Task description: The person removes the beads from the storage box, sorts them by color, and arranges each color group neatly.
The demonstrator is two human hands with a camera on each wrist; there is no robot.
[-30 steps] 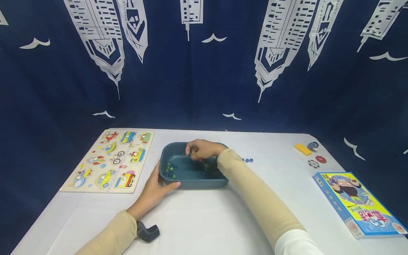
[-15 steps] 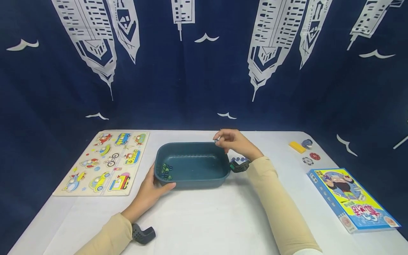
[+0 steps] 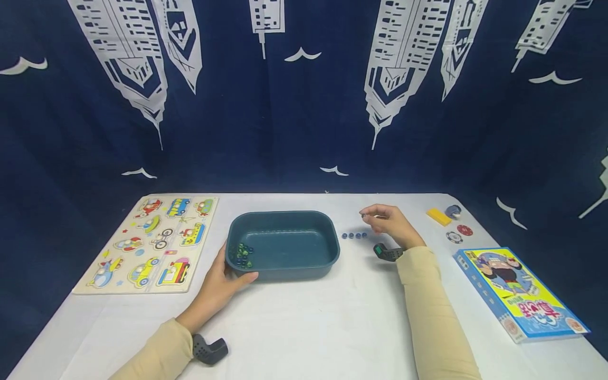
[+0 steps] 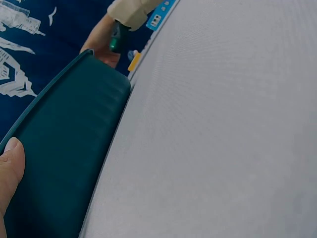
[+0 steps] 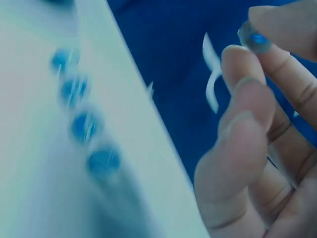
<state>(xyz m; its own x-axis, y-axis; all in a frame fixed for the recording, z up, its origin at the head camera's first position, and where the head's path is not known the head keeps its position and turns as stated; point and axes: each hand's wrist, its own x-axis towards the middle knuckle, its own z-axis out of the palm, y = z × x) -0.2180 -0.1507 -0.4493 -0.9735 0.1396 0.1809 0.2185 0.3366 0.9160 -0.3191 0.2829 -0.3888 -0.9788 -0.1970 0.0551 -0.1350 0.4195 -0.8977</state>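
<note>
My left hand [image 3: 219, 285] grips the near left corner of a dark teal plastic box [image 3: 285, 273], thumb along its front wall. In the left wrist view the thumb [image 4: 11, 166] lies against the outside of the box [image 4: 64, 148]. Green and blue glass marbles [image 3: 244, 255] gather in the box's left end. To the right of the box, my right hand [image 3: 391, 226] pinches a clear blue marble [image 5: 256, 38] between thumb and fingers above the table. A short row of several blue marbles [image 3: 354, 236] lies on the cloth between that hand and the box.
A wooden picture puzzle board [image 3: 147, 245] lies left of the box. At the right are a blue-yellow game box [image 3: 522, 293], a yellow block [image 3: 439, 217], a small blue-grey object [image 3: 453, 211] and red [image 3: 465, 230] and black-white [image 3: 454, 237] chips. A dark blue curtain [image 3: 285, 132] hangs behind.
My right hand has come up out of the box with a marble and moved right, past the row of marbles. My left hand keeps its grip on the box. The head view has shifted slightly.
</note>
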